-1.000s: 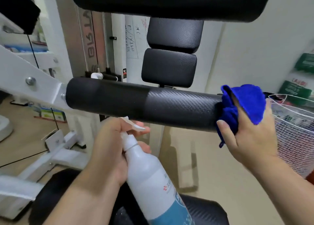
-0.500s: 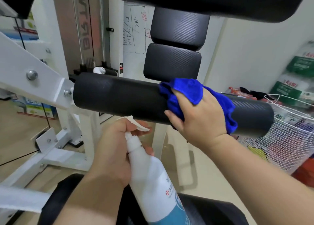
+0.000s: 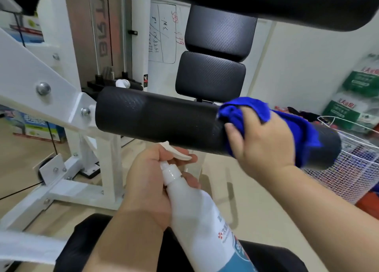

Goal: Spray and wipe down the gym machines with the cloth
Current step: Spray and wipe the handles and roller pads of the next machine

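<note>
A black padded roller (image 3: 155,119) runs across the middle of the view, fixed to a white machine frame (image 3: 37,83). My right hand (image 3: 264,140) grips a blue cloth (image 3: 295,128) wrapped round the roller's right part. Below the roller, my left hand (image 3: 149,185) holds a white spray bottle (image 3: 196,220) by its neck, with a finger on the trigger. The nozzle points up toward the roller.
Two black back pads (image 3: 211,74) stand behind the roller, and another black pad (image 3: 266,2) crosses the top. A black seat (image 3: 82,251) lies below my arms. A white wire basket (image 3: 356,169) stands at the right, with green bags (image 3: 348,107) behind it.
My right hand slid the cloth from the roller's right end to its middle, then back toward the right. My left hand and the bottle stayed below the roller.
</note>
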